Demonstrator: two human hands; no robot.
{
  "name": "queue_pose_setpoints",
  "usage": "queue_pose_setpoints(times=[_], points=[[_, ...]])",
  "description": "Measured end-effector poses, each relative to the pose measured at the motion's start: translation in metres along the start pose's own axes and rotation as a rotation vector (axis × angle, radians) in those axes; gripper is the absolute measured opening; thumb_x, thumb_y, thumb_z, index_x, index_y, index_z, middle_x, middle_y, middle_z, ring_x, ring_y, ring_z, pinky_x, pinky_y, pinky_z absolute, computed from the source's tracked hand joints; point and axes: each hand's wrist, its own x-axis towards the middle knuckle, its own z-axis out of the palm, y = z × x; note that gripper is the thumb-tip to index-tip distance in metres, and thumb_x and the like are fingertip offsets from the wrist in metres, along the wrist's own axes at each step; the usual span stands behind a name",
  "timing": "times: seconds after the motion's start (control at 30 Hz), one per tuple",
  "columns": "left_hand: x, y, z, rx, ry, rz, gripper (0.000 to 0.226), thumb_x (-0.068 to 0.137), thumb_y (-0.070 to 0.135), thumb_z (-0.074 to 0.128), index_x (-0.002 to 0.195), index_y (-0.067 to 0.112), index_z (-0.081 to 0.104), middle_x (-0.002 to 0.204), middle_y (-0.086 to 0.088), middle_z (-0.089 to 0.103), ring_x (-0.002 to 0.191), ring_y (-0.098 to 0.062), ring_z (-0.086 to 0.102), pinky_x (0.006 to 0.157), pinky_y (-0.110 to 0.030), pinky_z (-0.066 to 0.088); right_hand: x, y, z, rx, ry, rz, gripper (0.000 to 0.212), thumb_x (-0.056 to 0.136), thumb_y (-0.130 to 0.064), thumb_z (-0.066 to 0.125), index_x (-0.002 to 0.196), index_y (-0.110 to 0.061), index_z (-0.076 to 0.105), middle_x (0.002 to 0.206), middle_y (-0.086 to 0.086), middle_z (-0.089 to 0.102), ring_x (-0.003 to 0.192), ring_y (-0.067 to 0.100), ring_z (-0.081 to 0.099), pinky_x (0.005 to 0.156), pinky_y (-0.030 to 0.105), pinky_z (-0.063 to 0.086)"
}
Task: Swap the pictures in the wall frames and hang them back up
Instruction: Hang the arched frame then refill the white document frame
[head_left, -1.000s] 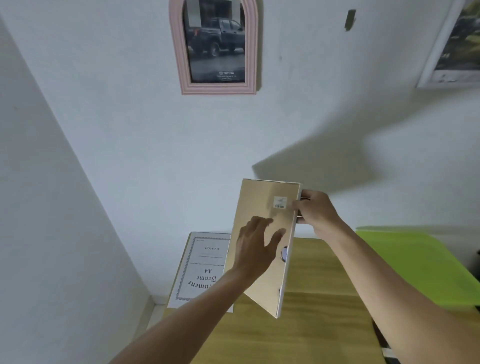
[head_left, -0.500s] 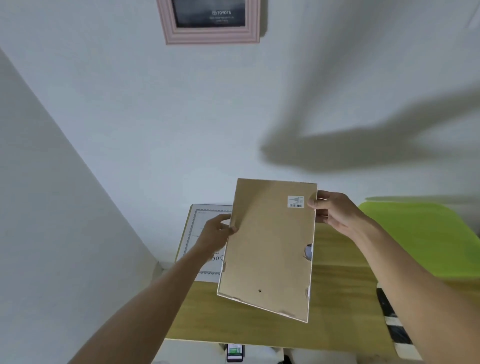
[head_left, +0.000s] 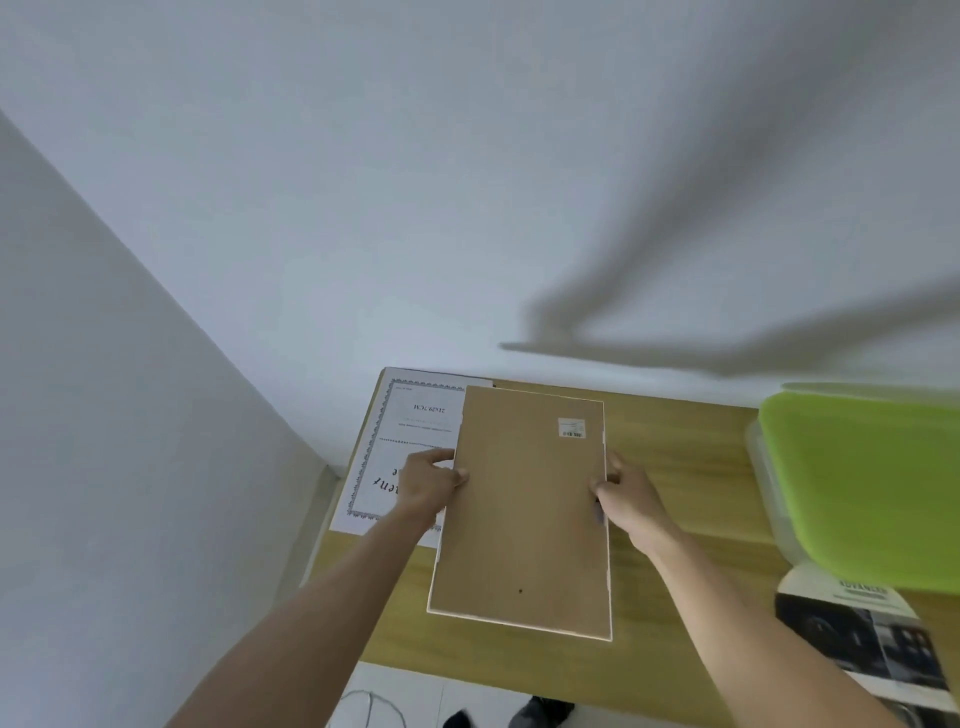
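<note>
The fingers (head_left: 457, 475) of the left hand (head_left: 427, 486) are clamped on the left long edge of the white-rimmed rectangular picture frame (head_left: 524, 506), thumb on top of its brown fibreboard back and the rest tucked below; the right hand (head_left: 628, 493) pinches the opposite edge the same way. Gripping both long sides at mid-length likely keeps the frame level and steady. It sits face-down, back panel up, over the light wooden counter (head_left: 675, 452); whether it rests flat or hovers just above I cannot tell. Back-up is the sensible way to reach the panel and take the picture out. Its left edge overlaps a white printed paper insert with a decorative border (head_left: 402, 431), lying flat by the wall corner. To the right, apart from the frame, is a clear plastic box with a lime-green lid (head_left: 862, 488), and near the counter's front edge a dark printed picture sheet (head_left: 857, 639), perhaps the replacement.
</note>
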Motion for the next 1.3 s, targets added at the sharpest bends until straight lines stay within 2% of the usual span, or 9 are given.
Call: queue_pose_setpoints(times=[0.17, 0.3, 0.4, 0.63, 0.77, 0.83, 0.97, 1.17, 1.3], points=[[0.011, -0.019, 0.019, 0.256, 0.03, 0.079, 0.034, 0.084, 0.007, 0.057, 0.11, 0.022, 0.072, 0.083, 0.001, 0.073, 0.078, -0.02, 0.07, 0.069, -0.032, 0.057, 0.013, 0.015, 0.013, -0.084, 0.091, 0.001, 0.043, 0.09, -0.001, 0.046, 0.112, -0.034, 0.064, 0.071, 0.007, 0.069, 0.053, 0.023, 0.058, 0.042, 0.02, 0.045], [0.021, -0.034, 0.035, 0.463, 0.092, 0.121, 0.018, 0.08, 0.006, 0.046, 0.086, 0.009, 0.062, 0.081, -0.007, 0.065, 0.078, -0.029, 0.061, 0.07, -0.041, 0.055, 0.024, 0.023, 0.026, -0.129, 0.18, 0.007, 0.033, 0.089, -0.003, 0.052, 0.118, -0.017, 0.061, 0.084, 0.005, 0.071, 0.072, 0.032, 0.068, 0.068, 0.042, 0.058], [0.022, -0.038, 0.041, 0.563, 0.102, 0.139, 0.007, 0.079, 0.001, 0.045, 0.075, 0.007, 0.048, 0.081, -0.015, 0.06, 0.073, -0.032, 0.054, 0.062, -0.036, 0.045, 0.028, 0.025, 0.033, -0.16, 0.179, 0.019, 0.037, 0.091, -0.003, 0.051, 0.125, -0.014, 0.06, 0.107, 0.004, 0.071, 0.091, 0.029, 0.068, 0.08, 0.042, 0.057], [0.026, -0.046, 0.037, 0.778, 0.058, 0.21, 0.006, 0.088, 0.01, 0.05, 0.089, 0.005, 0.053, 0.104, -0.011, 0.054, 0.086, -0.031, 0.055, 0.071, -0.037, 0.047, 0.027, 0.035, 0.033, -0.243, 0.17, -0.029, 0.036, 0.08, 0.006, 0.043, 0.097, -0.013, 0.067, 0.092, 0.01, 0.073, 0.084, 0.033, 0.067, 0.065, 0.033, 0.051], [0.021, -0.055, 0.033, 0.805, 0.077, 0.246, 0.021, 0.092, 0.017, 0.052, 0.11, 0.008, 0.055, 0.115, -0.011, 0.05, 0.099, -0.031, 0.054, 0.077, -0.038, 0.046, 0.008, 0.044, 0.034, -0.328, 0.234, -0.04, 0.037, 0.09, -0.006, 0.052, 0.122, -0.02, 0.064, 0.116, 0.008, 0.06, 0.105, 0.026, 0.061, 0.084, 0.029, 0.047], [0.017, -0.06, 0.031, 0.804, 0.078, 0.249, 0.021, 0.092, 0.018, 0.051, 0.11, 0.008, 0.055, 0.113, -0.011, 0.05, 0.097, -0.031, 0.055, 0.077, -0.039, 0.047, -0.002, 0.051, 0.036, -0.402, 0.253, -0.046, 0.03, 0.096, -0.013, 0.052, 0.123, -0.015, 0.064, 0.119, 0.008, 0.058, 0.106, 0.025, 0.06, 0.08, 0.029, 0.045], [0.01, -0.068, 0.035, 0.816, 0.032, 0.258, 0.021, 0.092, 0.018, 0.05, 0.108, 0.006, 0.052, 0.113, -0.013, 0.05, 0.095, -0.033, 0.056, 0.074, -0.037, 0.044, -0.01, 0.061, 0.041, -0.481, 0.224, -0.112, 0.019, 0.093, -0.004, 0.047, 0.097, -0.009, 0.065, 0.106, 0.008, 0.063, 0.095, 0.024, 0.059, 0.072, 0.025, 0.034], [0.01, -0.072, 0.034, 0.848, 0.011, 0.272, 0.029, 0.091, 0.016, 0.052, 0.117, 0.003, 0.05, 0.121, -0.014, 0.049, 0.105, -0.034, 0.055, 0.08, -0.039, 0.045, -0.012, 0.054, 0.054, -0.501, 0.183, -0.041, 0.02, 0.087, -0.001, 0.048, 0.077, -0.007, 0.064, 0.107, 0.017, 0.063, 0.1, 0.033, 0.06, 0.073, 0.027, 0.04], [0.012, -0.072, 0.031, 0.883, -0.027, 0.271, 0.038, 0.091, 0.017, 0.054, 0.124, 0.0, 0.049, 0.126, -0.012, 0.046, 0.109, -0.033, 0.054, 0.083, -0.041, 0.046, -0.013, 0.044, 0.061, -0.302, 0.246, 0.067, 0.034, 0.081, 0.0, 0.051, 0.052, -0.016, 0.042, 0.059, 0.004, 0.043, 0.067, 0.031, 0.041, 0.052, 0.033, 0.029]])
